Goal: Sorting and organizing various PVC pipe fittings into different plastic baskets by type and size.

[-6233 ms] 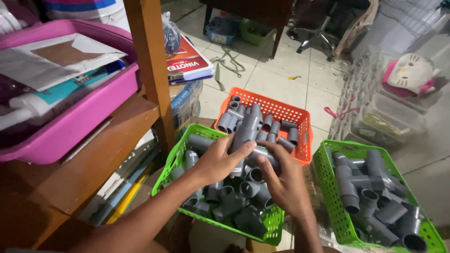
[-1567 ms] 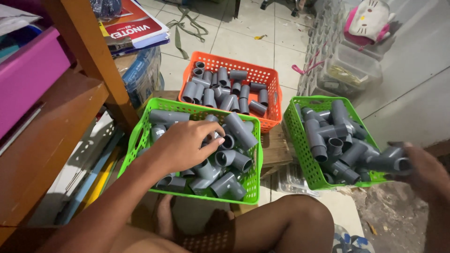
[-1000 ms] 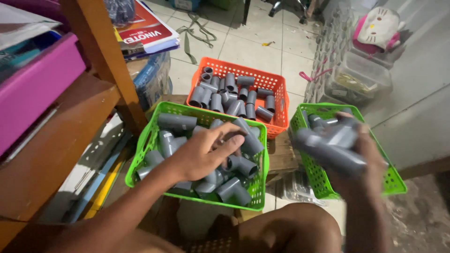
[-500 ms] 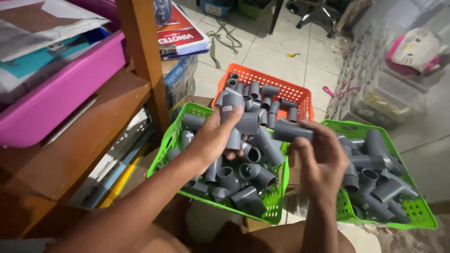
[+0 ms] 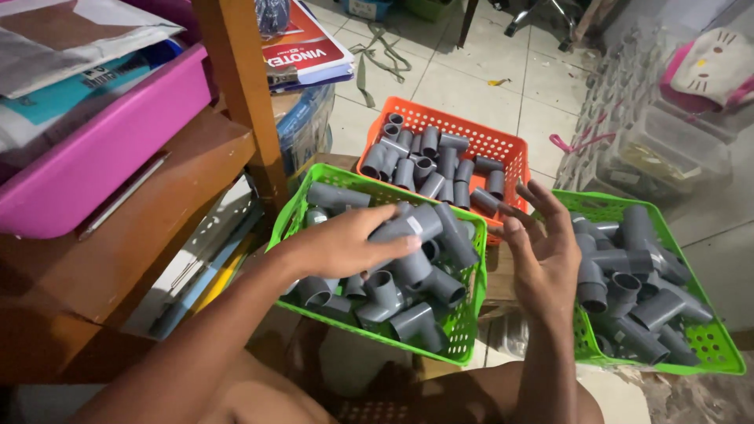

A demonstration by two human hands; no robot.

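My left hand (image 5: 342, 245) hovers over the middle green basket (image 5: 471, 302) and grips a grey pipe fitting (image 5: 408, 225) between thumb and fingers. That basket is full of several grey elbow and tee fittings (image 5: 393, 290). My right hand (image 5: 543, 255) is held up between the middle basket and the right green basket (image 5: 711, 338), fingers spread, holding nothing. The right basket holds more grey tee fittings (image 5: 636, 275). Behind them an orange basket (image 5: 506, 145) holds several short grey couplings (image 5: 432, 161).
A wooden shelf post (image 5: 239, 94) and shelf (image 5: 118, 251) stand at left, with a pink tray (image 5: 102, 161) of papers on top. Books (image 5: 306, 51) lie behind the post. Clear plastic boxes (image 5: 652, 149) sit at the right on the tiled floor (image 5: 487, 86).
The right hand brought a grey fitting from the right basket toward the middle; now it is open and empty. The left hand now holds a fitting over the middle basket.
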